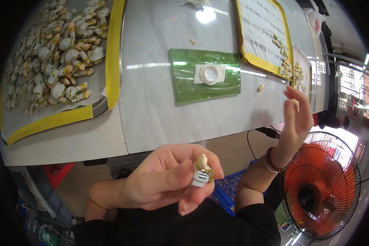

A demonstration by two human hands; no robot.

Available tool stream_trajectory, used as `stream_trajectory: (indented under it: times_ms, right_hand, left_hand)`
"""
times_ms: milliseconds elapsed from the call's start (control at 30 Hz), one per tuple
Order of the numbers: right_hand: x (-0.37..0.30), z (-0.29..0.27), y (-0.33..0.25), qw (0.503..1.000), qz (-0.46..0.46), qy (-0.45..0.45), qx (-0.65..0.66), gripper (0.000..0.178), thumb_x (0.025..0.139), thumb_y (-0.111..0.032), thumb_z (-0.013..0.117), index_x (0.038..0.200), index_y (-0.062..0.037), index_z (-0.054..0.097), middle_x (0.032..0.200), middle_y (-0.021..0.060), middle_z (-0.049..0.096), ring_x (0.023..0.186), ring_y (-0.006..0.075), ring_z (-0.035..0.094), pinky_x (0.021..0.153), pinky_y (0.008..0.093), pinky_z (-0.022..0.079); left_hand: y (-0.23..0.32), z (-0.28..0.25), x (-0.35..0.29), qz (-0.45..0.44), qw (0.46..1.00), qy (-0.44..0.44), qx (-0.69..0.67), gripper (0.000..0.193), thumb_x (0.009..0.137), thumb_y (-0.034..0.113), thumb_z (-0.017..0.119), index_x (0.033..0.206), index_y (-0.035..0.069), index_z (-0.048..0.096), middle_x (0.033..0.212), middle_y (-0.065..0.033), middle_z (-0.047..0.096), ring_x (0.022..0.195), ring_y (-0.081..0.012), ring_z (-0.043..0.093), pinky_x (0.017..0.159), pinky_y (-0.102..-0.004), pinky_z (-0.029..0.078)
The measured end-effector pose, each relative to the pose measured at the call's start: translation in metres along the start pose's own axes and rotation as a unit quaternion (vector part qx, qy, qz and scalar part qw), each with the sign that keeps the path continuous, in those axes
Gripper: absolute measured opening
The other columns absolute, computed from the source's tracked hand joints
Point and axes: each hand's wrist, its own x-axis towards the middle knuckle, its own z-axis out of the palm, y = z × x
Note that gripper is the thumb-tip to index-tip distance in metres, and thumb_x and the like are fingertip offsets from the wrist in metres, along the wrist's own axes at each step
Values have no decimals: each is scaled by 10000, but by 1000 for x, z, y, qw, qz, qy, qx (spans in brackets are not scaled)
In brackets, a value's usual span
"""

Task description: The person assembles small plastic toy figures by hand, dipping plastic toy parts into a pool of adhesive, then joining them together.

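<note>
Pinching a small white and yellow part (202, 172) between thumb and fingertips, the left hand (164, 180) was held low, close to the body and below the near edge of the grey table (151, 102). The part stuck up out of the grip, its cream tip uppermost and a white ribbed base against the fingers. Up and to the right of that hand, the right hand (295, 119) was raised with its fingers loosely together and slightly curled, a tiny pale piece (295, 104) nipped at the fingertips; a beaded bracelet (271, 160) circled its wrist. Beyond the left hand lay a green mat (184, 88) carrying a white round fixture (209, 74). Farther off to its left, a large heap of similar white and yellow parts (57, 53) sat on a sheet edged with yellow tape. Just beyond the right hand's fingers were more small pieces (289, 67) beside a yellow-bordered sheet (260, 28). Below the right wrist stood an orange fan (328, 184).
</note>
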Motion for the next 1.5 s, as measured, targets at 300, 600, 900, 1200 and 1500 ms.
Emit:
stream_trajectory:
  times_ms: [300,600,900,1200,1500]
  right_hand:
    - [4,8,8,978,-77,-52,-189,255,701,26,645,943,-51,654,855,88,582,797,206,564,628,289,449]
    - [4,26,1,978,-86,-82,-173,179,741,13,637,914,-34,639,765,104,556,678,256,554,618,331,449]
    - [6,28,1,971,-88,-60,-213,63,802,9,576,856,7,543,747,145,556,647,304,544,587,355,432]
    - [14,24,8,967,-107,-48,-228,60,826,16,545,879,15,573,733,145,579,595,241,567,543,299,428]
    - [4,37,-33,997,-42,-30,49,134,782,72,588,912,36,584,719,48,624,635,76,564,608,198,456]
  left_hand:
    - [4,-7,-1,60,993,-15,103,485,888,365,563,1121,-49,469,817,-123,588,612,-103,519,551,-219,449]
    - [6,-2,4,73,992,4,103,372,876,320,585,1022,3,459,740,-98,577,563,-121,524,448,-227,453]
    - [10,-8,-3,80,987,-1,137,487,870,370,590,1128,-28,479,858,-142,584,644,-127,553,587,-228,477]
    - [13,-9,-8,91,986,-2,139,489,862,361,605,1125,-32,480,854,-143,583,658,-135,559,594,-234,485]
    - [14,-10,-11,125,969,3,211,442,866,283,624,1136,-35,476,933,-154,619,735,-121,589,679,-235,504]
